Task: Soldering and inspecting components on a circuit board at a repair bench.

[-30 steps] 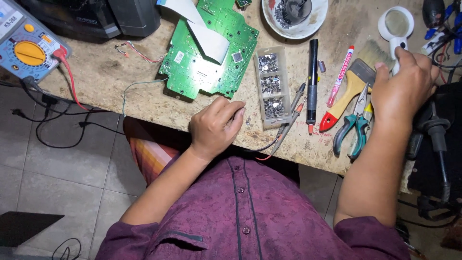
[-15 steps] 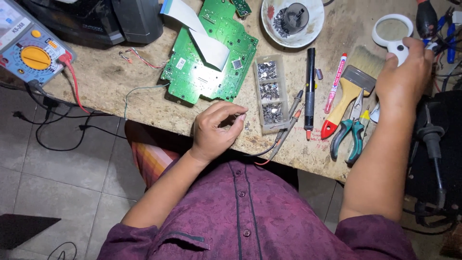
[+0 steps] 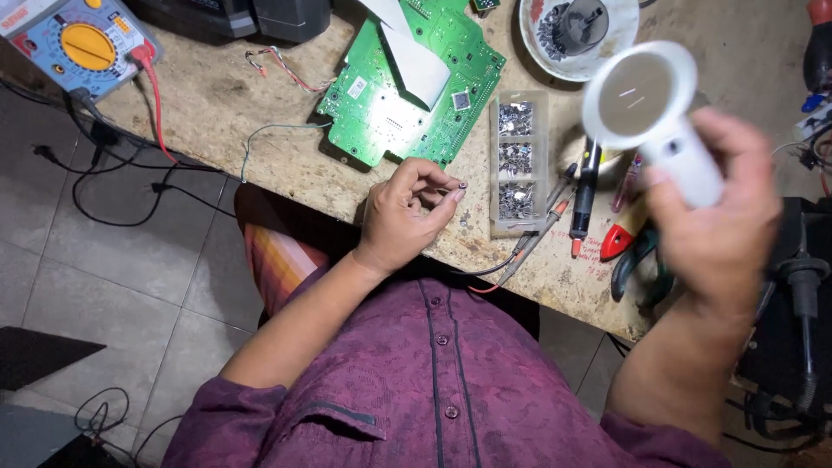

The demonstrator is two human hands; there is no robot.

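My left hand [image 3: 407, 212] rests at the near edge of the workbench [image 3: 243, 113], pinching a tiny dark component [image 3: 463, 185] between thumb and fingertip. Just beyond it lies a green circuit board [image 3: 381, 113] with a white ribbon cable [image 3: 416, 61] across it. My right hand [image 3: 715, 230] is raised above the bench, gripping the white handle of a round magnifying glass [image 3: 640, 94]. A clear compartment box [image 3: 516, 160] of small metal parts sits between the two hands.
A blue and yellow multimeter [image 3: 82, 43] with red lead sits at far left. A white bowl [image 3: 576, 30] of parts stands at the back. A black pen-like tool [image 3: 585, 186], pliers [image 3: 637, 260] and probe leads [image 3: 529, 247] lie under the right hand. Cables hang over the bench edge.
My right hand took the magnifying glass from the bench's far right and lifted it toward me. My left hand opened from a fist into a pinch on the small component.
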